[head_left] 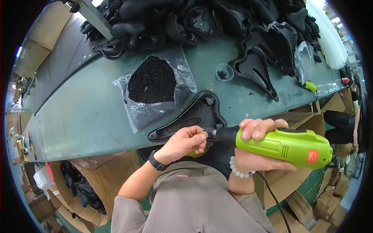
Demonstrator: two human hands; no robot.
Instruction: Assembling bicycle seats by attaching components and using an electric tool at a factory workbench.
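My right hand (258, 160) is wrapped round a lime-green corded electric screwdriver (285, 145), held level with its black nose to the left. At the bit (213, 133), the thumb and fingertips of my left hand (186, 140) pinch together on a small dark screw (204, 131), mostly hidden by the fingers. Just beyond both hands, a black bicycle saddle (190, 120) lies with its hollow underside up at the table's near edge. Part of its near side is hidden by my left hand and the tool.
An open plastic bag of black screws (151, 81) lies on the green table (77, 124). Near it stands a clear cup (224, 72) with a few screws. Black saddle parts (256, 70) pile up at the back. Cardboard boxes (105, 182) stand below the near edge.
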